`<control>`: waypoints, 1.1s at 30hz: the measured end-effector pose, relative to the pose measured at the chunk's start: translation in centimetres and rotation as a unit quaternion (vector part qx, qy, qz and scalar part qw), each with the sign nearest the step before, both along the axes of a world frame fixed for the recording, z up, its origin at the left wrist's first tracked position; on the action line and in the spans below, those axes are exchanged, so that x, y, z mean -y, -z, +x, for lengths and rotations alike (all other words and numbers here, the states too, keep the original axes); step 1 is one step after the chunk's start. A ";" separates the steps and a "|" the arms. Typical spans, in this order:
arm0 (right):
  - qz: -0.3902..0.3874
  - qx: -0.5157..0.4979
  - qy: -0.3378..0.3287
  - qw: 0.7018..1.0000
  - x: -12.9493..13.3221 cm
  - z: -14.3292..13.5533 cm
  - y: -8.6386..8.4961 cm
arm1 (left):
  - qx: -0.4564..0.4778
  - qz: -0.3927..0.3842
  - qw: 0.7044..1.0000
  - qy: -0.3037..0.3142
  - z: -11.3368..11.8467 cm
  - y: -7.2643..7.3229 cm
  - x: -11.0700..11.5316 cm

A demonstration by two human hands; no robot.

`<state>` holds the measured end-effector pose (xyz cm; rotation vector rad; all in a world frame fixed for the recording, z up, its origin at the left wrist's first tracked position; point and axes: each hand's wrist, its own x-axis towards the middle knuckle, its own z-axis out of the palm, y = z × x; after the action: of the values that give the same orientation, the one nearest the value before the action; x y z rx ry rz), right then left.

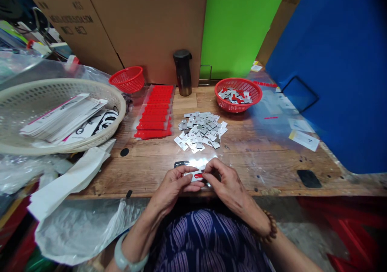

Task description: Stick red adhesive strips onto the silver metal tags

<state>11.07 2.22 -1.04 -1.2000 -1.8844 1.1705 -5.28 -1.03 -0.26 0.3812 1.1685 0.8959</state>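
Near the table's front edge, my left hand (178, 182) grips a small silver-white plate with a red piece (198, 175) on its face. The thumb lies on top and the fingers curl underneath. My right hand (222, 178) pinches at the plate's right end, its fingertips covering that part. Just beyond both hands lies a loose pile of similar flat metal plates (201, 129). Left of the pile are stacked sheets of red pieces (155, 111) in clear plastic. A red basket (253, 102) at the back right holds plates with red pieces on them.
A large cream basket (119, 121) with printed cards stands at the left. A smaller red basket (127, 79) and a dark tumbler (183, 72) are at the back. Clear plastic sheeting (269, 119) lies on the right, beside a blue panel (338, 82). White paper (71, 179) overhangs the left front.
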 end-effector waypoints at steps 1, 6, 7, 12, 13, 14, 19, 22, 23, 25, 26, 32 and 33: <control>0.000 0.000 0.001 1.000 0.0 0.0 0.0 | 0.001 0.000 1.000 -0.001 0.0 0.0 0.0; 0.000 -0.001 0.005 1.000 0.0 -0.1 0.2 | 0.001 -0.001 1.000 0.000 0.0 0.0 0.0; 0.000 -0.001 0.006 1.000 0.0 -0.2 0.3 | 0.000 0.000 1.000 0.001 0.0 0.0 0.0; 0.007 -0.003 0.004 1.000 0.0 -0.1 0.3 | 0.000 0.007 1.000 -0.002 0.1 0.1 -0.1; 0.008 -0.005 0.003 1.000 0.0 -0.1 0.3 | 0.002 0.008 1.000 -0.003 0.1 0.1 -0.1; 0.009 -0.007 0.002 1.000 0.0 -0.1 0.4 | 0.003 0.009 1.000 -0.004 0.1 0.2 -0.1; 0.011 -0.008 0.005 1.000 -0.1 -0.1 0.4 | 0.006 0.001 1.000 -0.002 0.1 0.2 -0.2; 0.004 -0.008 0.005 1.000 -0.1 -0.2 0.2 | 0.003 0.001 1.000 -0.002 0.1 0.3 -0.2; 0.000 -0.007 0.004 1.000 -0.1 -0.2 0.2 | 0.000 0.002 1.000 -0.003 0.1 0.3 -0.3; -0.004 -0.006 0.004 1.000 -0.1 -0.2 0.1 | -0.004 0.001 1.000 -0.003 0.1 0.3 -0.3; -0.005 -0.006 0.005 1.000 -0.1 -0.2 0.1 | -0.005 -0.001 1.000 -0.004 0.1 0.3 -0.3; -0.007 -0.004 0.005 1.000 -0.1 -0.2 0.2 | -0.010 -0.002 1.000 -0.007 0.3 0.5 -0.6; -0.007 -0.004 0.005 1.000 -0.1 -0.2 0.2 | -0.013 -0.001 1.000 -0.008 0.3 0.5 -0.6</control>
<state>10.83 2.28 -1.26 -1.2089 -1.8667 1.1828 -4.98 -0.44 -0.81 0.3827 1.1973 0.9063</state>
